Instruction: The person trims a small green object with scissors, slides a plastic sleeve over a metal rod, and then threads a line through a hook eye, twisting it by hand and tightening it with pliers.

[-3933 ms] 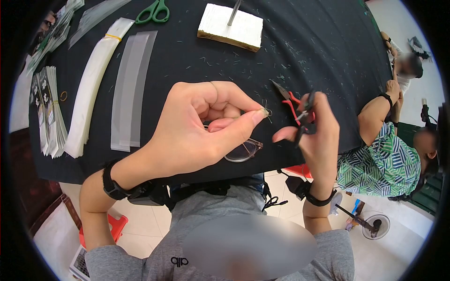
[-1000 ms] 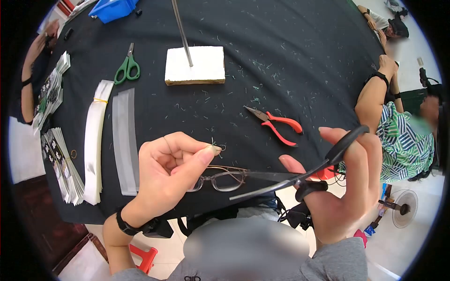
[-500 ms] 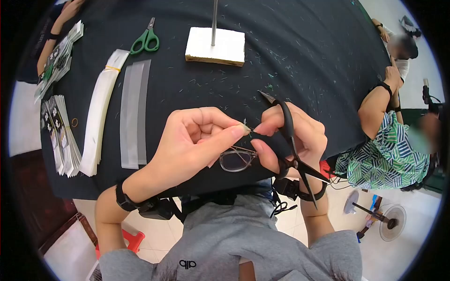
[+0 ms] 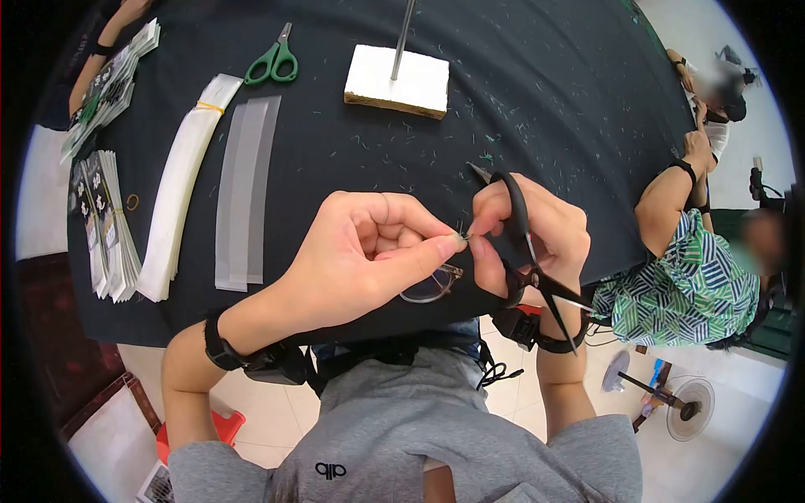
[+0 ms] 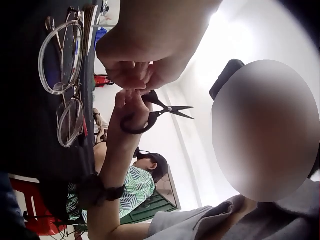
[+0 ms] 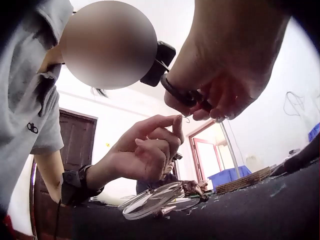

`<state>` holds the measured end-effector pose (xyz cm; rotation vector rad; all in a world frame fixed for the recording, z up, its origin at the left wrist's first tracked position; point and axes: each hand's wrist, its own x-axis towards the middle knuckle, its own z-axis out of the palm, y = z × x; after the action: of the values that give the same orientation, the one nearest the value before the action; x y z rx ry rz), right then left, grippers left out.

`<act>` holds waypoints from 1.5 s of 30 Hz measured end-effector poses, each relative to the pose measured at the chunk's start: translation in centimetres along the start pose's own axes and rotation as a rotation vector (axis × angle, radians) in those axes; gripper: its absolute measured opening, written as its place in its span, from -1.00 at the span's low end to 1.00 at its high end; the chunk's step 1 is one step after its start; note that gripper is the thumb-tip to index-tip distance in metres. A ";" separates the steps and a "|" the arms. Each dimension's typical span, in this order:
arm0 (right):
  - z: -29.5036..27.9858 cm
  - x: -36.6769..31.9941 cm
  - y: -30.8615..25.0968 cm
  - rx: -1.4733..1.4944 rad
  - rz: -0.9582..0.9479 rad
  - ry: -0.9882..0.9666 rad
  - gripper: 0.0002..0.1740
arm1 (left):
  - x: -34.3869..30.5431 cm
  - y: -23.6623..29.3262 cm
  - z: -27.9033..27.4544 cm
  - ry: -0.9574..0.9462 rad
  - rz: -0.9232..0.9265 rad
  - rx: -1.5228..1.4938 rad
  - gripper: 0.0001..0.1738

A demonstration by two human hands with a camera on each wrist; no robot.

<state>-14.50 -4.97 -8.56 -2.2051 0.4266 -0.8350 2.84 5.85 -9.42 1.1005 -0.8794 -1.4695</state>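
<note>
In the head view, my left hand (image 4: 356, 260) pinches a tiny piece with thin, thread-like ends (image 4: 462, 235) between thumb and forefinger. My right hand (image 4: 549, 222) meets it from the other side, thumb and forefinger right at the same piece. Black scissors (image 4: 534, 277) hang from the right hand's fingers through the handle loops, their blades parted and pointing back toward the wrist. A thin curved strand (image 6: 186, 119) shows at the left fingertips in the right wrist view. Below the hands lie eyeglasses (image 5: 68, 122), partly covered in the head view.
Pliers (image 4: 479, 173) lie mostly hidden behind the right hand. A white block (image 4: 369, 75) with an upright metal rod, green scissors (image 4: 272, 64), clear sleeves (image 4: 243, 193), a banded white stack (image 4: 180, 193) and packets (image 4: 102, 222) lie on the black cloth among thread scraps. Another person (image 4: 679, 277) sits right.
The black scissors have swung from pointing left to pointing back at the right wrist. The right fingertips have come in to the tiny piece. The head view has shifted.
</note>
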 end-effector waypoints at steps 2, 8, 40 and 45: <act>0.0 0.1 0.1 -0.006 -0.006 0.008 -0.75 | 0.0 0.1 -0.1 -0.012 0.006 0.013 -0.89; 0.2 -1.0 -0.1 -0.049 0.258 0.112 -0.42 | 0.1 0.1 0.0 0.123 0.068 -0.036 -0.85; 1.2 -3.3 -1.4 -0.777 0.191 0.101 -0.61 | 0.2 -0.3 0.1 0.095 0.114 -0.033 -0.88; 1.1 -3.7 -1.3 -0.750 0.208 0.087 -0.64 | 0.3 -0.5 0.0 0.089 0.129 -0.043 -0.88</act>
<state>-16.41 -1.61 -9.75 -2.7260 1.1404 -0.7272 2.64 5.67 -9.91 1.0497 -0.8376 -1.3173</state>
